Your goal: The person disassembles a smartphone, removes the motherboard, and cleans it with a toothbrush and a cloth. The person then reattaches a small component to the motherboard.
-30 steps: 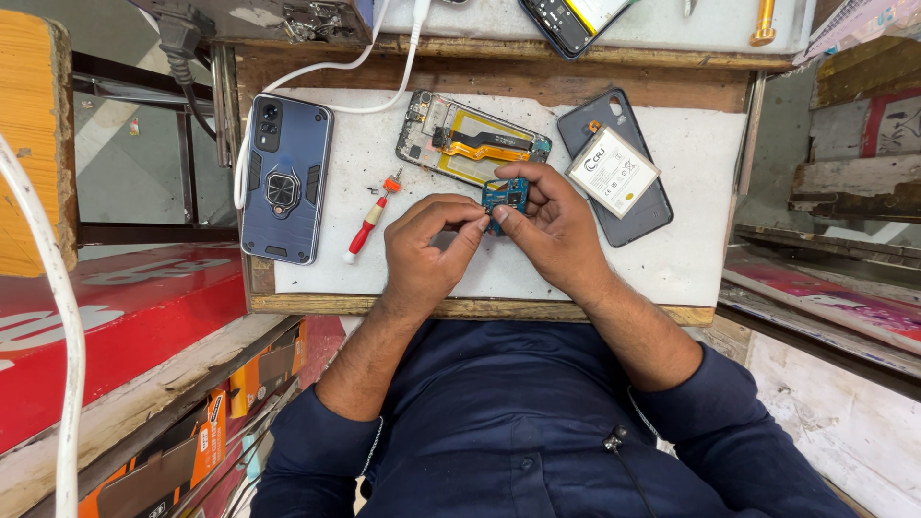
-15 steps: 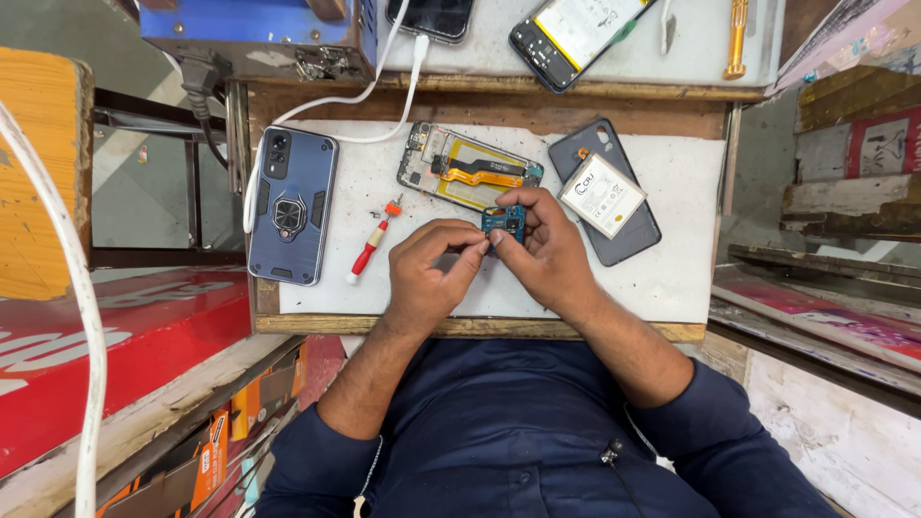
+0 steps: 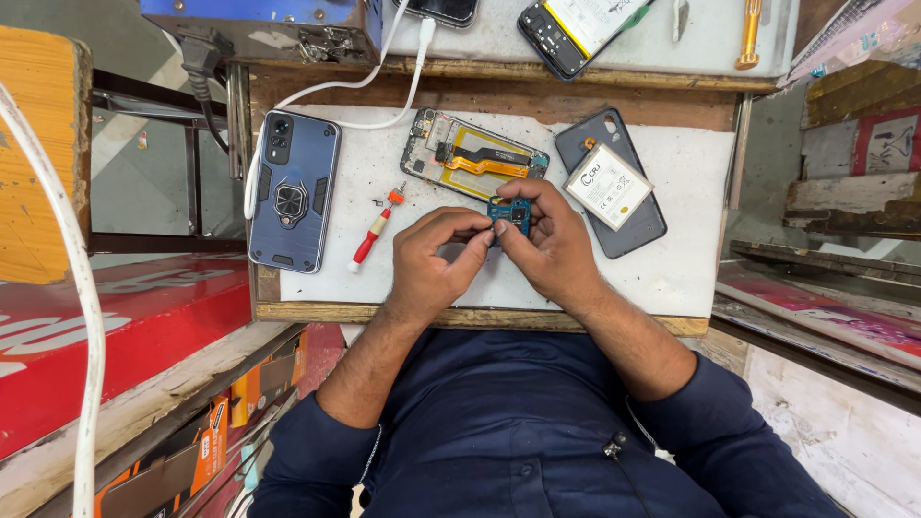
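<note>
Both hands meet mid-bench, left hand and right hand pinching a small circuit board steady, opened phone at twelve o'clock.

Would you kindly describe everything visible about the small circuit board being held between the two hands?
The small circuit board is a dark teal, roughly rectangular piece with tiny metallic parts on its face, too small to tell apart. It looks rigid, like a printed board. It is held just above the white work surface, in front of the opened phone frame. The right hand pinches its right and lower edges, while the left hand meets its left edge with thumb and fingertips. The fingers hide its lower part.
</note>
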